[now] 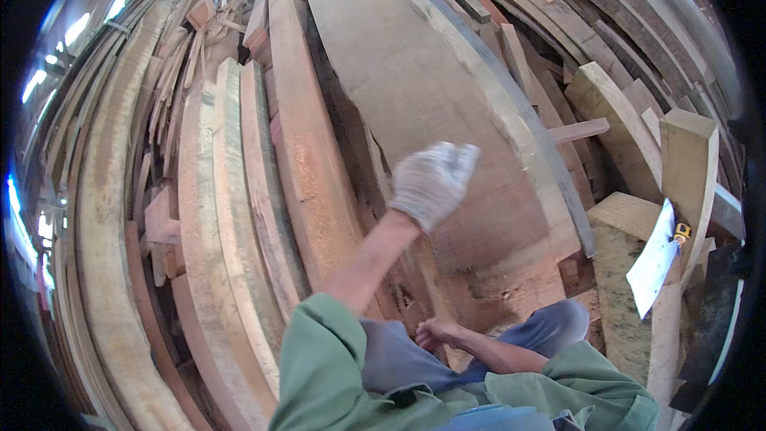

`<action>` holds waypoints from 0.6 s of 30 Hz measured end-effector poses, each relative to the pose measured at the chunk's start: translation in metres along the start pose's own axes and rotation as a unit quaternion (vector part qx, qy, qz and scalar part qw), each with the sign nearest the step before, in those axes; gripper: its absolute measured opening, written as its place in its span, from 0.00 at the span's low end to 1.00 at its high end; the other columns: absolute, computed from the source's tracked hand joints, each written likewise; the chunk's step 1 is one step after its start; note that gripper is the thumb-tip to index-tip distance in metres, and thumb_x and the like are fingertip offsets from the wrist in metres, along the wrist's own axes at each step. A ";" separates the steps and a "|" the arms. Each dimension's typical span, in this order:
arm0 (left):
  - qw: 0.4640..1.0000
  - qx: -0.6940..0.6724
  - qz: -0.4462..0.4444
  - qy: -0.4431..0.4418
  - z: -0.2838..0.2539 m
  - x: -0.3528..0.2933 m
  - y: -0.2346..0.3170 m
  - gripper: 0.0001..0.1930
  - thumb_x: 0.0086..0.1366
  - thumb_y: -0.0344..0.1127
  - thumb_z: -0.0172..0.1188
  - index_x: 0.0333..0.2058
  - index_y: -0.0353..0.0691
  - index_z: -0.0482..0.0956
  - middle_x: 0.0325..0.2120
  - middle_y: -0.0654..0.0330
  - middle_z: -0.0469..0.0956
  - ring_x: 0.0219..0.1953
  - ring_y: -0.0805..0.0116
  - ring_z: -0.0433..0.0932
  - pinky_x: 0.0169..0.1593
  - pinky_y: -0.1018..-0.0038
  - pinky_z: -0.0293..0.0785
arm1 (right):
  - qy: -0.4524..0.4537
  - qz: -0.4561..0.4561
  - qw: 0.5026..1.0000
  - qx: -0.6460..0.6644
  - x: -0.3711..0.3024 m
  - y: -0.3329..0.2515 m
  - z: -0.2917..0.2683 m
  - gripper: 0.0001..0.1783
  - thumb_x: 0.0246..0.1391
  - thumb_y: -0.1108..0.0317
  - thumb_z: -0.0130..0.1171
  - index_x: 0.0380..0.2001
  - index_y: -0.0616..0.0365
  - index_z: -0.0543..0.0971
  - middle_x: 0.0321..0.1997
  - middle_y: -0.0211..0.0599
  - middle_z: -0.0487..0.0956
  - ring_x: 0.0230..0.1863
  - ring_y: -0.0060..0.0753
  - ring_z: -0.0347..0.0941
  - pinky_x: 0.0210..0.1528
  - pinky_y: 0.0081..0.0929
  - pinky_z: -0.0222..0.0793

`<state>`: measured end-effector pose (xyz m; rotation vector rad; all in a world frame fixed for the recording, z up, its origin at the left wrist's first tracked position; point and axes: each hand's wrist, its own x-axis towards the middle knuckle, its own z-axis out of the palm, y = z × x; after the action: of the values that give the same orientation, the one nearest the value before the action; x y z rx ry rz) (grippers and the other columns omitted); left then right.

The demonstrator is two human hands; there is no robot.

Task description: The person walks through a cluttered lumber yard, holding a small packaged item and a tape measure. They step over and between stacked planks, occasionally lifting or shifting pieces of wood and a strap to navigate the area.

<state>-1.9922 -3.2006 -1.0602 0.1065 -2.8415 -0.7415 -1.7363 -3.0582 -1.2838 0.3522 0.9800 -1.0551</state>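
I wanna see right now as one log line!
left hand: gloved, over wide board, contact unclear | right hand: bare, near blue-grey trousers | planks: left of board

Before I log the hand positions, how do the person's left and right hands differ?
The left hand wears a whitish glove; the right hand is bare. The left hand is stretched out in front, appearing over the wide wooden board; the right hand is drawn in close to the blue-grey trousers. Both forearms are bare below green sleeves, and whether either hand holds anything is unclear.
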 end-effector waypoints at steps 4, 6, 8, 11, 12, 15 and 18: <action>0.970 0.002 -0.242 -0.009 -0.008 -0.013 -0.093 0.26 0.67 0.58 0.48 0.39 0.41 0.82 0.41 0.42 0.80 0.46 0.44 0.79 0.51 0.55 0.74 | 0.051 -0.210 0.974 -0.070 -0.031 -0.058 -0.005 0.13 0.63 0.61 0.52 0.35 0.60 0.79 0.31 0.34 0.80 0.31 0.28 0.79 0.29 0.26 0.74; 0.945 0.075 -0.311 -0.067 -0.003 -0.023 -0.140 0.28 0.66 0.59 0.47 0.44 0.39 0.82 0.45 0.40 0.79 0.51 0.43 0.77 0.57 0.56 0.70 | 0.086 -0.303 0.944 -0.092 -0.062 -0.104 -0.002 0.16 0.63 0.60 0.52 0.32 0.64 0.79 0.26 0.33 0.79 0.27 0.27 0.75 0.30 0.29 0.72; 0.913 0.127 -0.337 -0.191 0.011 -0.036 -0.184 0.31 0.66 0.60 0.46 0.45 0.37 0.82 0.49 0.40 0.77 0.54 0.44 0.75 0.58 0.56 0.69 | 0.134 -0.434 0.888 -0.068 -0.109 -0.130 -0.008 0.15 0.63 0.61 0.53 0.36 0.63 0.80 0.28 0.35 0.79 0.30 0.26 0.76 0.34 0.27 0.72; 0.872 0.189 -0.387 -0.233 0.056 -0.065 -0.225 0.33 0.66 0.62 0.46 0.44 0.35 0.82 0.51 0.41 0.76 0.56 0.46 0.74 0.61 0.58 0.67 | 0.208 -0.524 0.811 -0.159 -0.190 -0.150 -0.059 0.17 0.64 0.57 0.56 0.45 0.59 0.80 0.36 0.35 0.82 0.41 0.29 0.77 0.47 0.30 0.73; 0.856 0.167 -0.410 -0.267 0.077 -0.076 -0.234 0.35 0.66 0.64 0.45 0.49 0.35 0.79 0.56 0.44 0.74 0.59 0.49 0.73 0.63 0.57 0.65 | 0.255 -0.494 0.815 -0.161 -0.212 -0.149 -0.083 0.17 0.64 0.56 0.56 0.46 0.58 0.79 0.39 0.36 0.82 0.43 0.29 0.77 0.48 0.31 0.72; 0.667 -0.239 -0.676 -0.203 0.156 -0.118 -0.227 0.35 0.66 0.65 0.47 0.61 0.43 0.68 0.56 0.49 0.74 0.53 0.43 0.74 0.58 0.50 0.66 | 0.403 -0.469 0.755 -0.219 -0.252 -0.140 -0.178 0.20 0.63 0.55 0.56 0.51 0.57 0.78 0.46 0.42 0.82 0.48 0.34 0.78 0.51 0.32 0.71; 0.682 -0.243 -0.666 -0.180 0.208 -0.160 -0.191 0.36 0.65 0.65 0.51 0.59 0.41 0.69 0.57 0.50 0.73 0.54 0.46 0.74 0.55 0.47 0.69 | 0.555 -0.298 0.737 -0.245 -0.244 -0.103 -0.263 0.23 0.64 0.53 0.53 0.54 0.58 0.75 0.51 0.48 0.80 0.54 0.44 0.76 0.58 0.37 0.68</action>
<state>-1.8765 -3.2486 -1.3599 2.2675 -2.2420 -1.8228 -1.9910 -2.7952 -1.2107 0.2002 2.5379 -1.0534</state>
